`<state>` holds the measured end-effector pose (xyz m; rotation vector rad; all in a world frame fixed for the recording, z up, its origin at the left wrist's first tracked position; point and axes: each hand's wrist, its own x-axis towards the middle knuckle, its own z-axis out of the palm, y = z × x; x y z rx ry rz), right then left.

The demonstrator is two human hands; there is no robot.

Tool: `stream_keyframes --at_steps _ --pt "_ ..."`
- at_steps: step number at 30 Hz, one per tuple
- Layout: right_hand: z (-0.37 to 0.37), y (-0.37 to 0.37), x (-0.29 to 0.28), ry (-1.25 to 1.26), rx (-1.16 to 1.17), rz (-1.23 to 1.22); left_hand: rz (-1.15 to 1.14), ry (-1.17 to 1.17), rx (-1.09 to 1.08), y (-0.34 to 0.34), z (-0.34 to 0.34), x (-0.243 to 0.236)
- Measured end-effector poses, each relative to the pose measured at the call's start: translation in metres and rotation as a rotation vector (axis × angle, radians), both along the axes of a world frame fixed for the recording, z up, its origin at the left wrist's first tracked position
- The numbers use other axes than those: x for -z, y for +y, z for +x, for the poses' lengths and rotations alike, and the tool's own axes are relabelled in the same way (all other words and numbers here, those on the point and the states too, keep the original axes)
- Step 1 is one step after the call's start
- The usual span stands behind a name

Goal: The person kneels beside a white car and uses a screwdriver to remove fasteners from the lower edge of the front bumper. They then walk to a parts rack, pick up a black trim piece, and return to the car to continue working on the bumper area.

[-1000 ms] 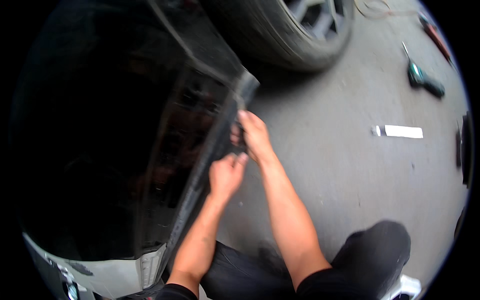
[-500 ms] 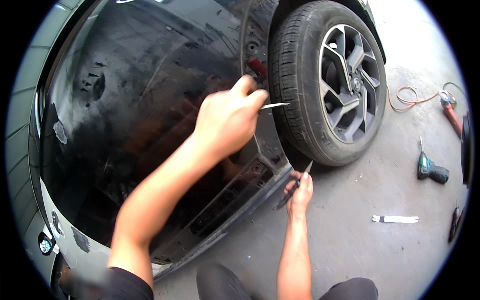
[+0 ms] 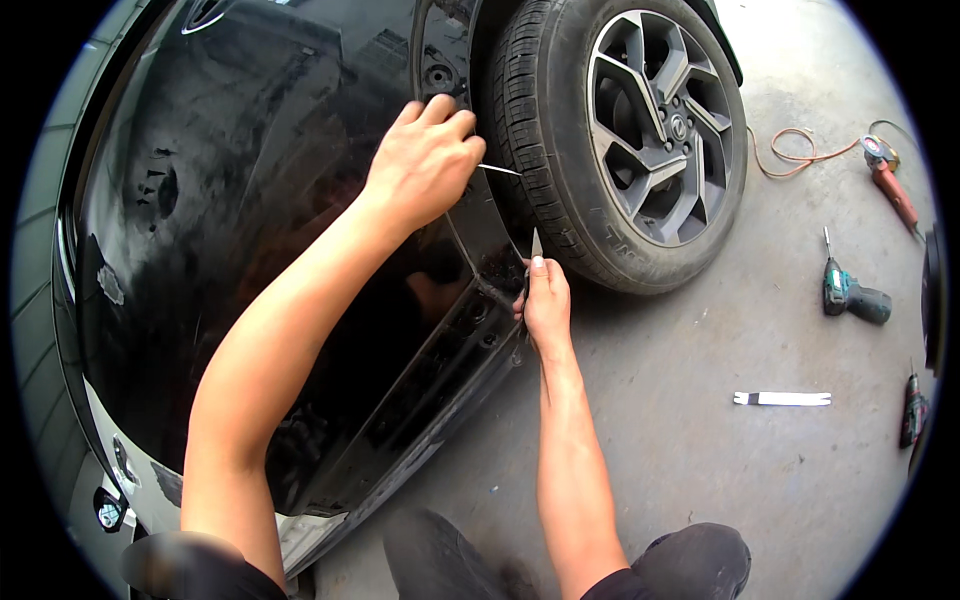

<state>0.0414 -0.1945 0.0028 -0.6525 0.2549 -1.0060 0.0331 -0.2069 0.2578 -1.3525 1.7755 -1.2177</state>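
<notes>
My left hand is closed at the rear edge of the black car body panel. A thin pale metal shaft sticks out from its fingers toward the tyre; the rest of that tool is hidden. Lower down, my right hand grips a small knife by its dark handle, thumb near the blade. The pointed knife blade aims upward, between the panel's lower corner and the tyre. Whether the blade touches the car cannot be made out.
Beside me stands the car wheel's spoked rim. On the grey floor lie a cordless drill, a white flat bar with notched ends, a red power tool near a looped hose, and another drill-like tool.
Both hands have moved up relative to the car, the right hand now closer to the panel's corner. A red object near my left hand no longer shows. The view has shifted slightly.
</notes>
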Motion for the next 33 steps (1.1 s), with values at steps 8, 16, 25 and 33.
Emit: stream_keyframes --at_steps 8,16,25,33 --pt "-0.039 -0.004 0.010 -0.066 0.082 0.118 0.122 -0.072 0.034 -0.022 -0.004 0.056" --pt "-0.040 0.062 0.114 0.132 0.152 0.337 0.186 0.067 0.169 -0.004 -0.029 0.073" --pt "-0.033 0.095 0.113 0.198 0.009 0.154 0.157 -0.018 0.144 0.005 -0.033 0.073" --pt "-0.024 0.099 0.111 0.231 0.095 0.104 0.130 -0.039 0.165 0.004 -0.041 0.076"
